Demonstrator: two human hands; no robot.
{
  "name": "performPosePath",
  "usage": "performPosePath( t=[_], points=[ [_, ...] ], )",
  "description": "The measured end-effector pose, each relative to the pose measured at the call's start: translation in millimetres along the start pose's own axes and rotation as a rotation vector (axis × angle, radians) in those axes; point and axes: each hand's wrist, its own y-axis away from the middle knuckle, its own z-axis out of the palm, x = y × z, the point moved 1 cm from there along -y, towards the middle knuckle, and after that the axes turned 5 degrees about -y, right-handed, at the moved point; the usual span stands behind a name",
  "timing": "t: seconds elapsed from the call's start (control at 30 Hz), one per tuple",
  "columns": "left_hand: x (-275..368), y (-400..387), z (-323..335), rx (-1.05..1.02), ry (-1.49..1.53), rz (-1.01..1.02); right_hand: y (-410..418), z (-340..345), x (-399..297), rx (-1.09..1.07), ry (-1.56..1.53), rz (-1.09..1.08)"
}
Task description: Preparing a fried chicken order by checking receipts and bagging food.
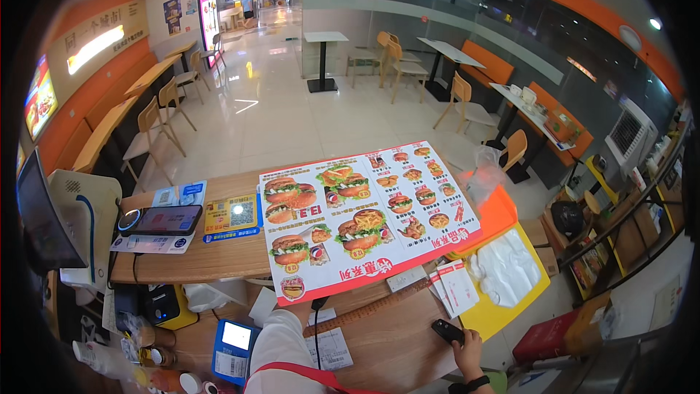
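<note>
A large menu sheet (339, 224) with burger pictures lies across the wooden counter, its near edge overhanging the lower desktop (388, 334). From my white sleeve, my left hand (297, 311) reaches beneath that near edge; the fingers are hidden, so any grip on the sheet cannot be made out. At the lower right, my right hand (468, 351), with a dark band at the wrist, has its fingers on a small black handheld device (448, 331) resting on the desktop. Close by are several red-and-white printed papers (454, 287) and a brown ruler-like strip (366, 309).
Left on the counter, a phone (164, 220) sits beside a printed code stand (232, 213) and a monitor (49, 213). Below are a blue label device (234, 347) and bottles (158, 380). White plastic bags (506, 271) lie on a yellow tray (533, 284) near an orange tray (497, 210).
</note>
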Motion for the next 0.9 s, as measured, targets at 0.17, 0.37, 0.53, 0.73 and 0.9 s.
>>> performPosePath(
  t=[0.17,0.37,0.53,0.73,0.9],
  points=[
    [18,8,5,0.004,-0.056,0.017,1,-16,-20,0.065,-0.015,-0.065],
    [55,42,2,0.013,-0.118,0.022,-1,-35,-64,-0.04,-0.126,-0.119],
    [94,87,-18,0.053,-0.186,-0.005,-8,-62,-96,-0.04,-0.331,-0.184],
    [139,195,-57,0.086,-0.034,0.13,-33,-118,-133,0.295,-0.542,-0.298],
    [155,247,-83,0.063,0.091,0.088,-52,-147,-114,-0.198,-0.76,-0.438]
  ],
)
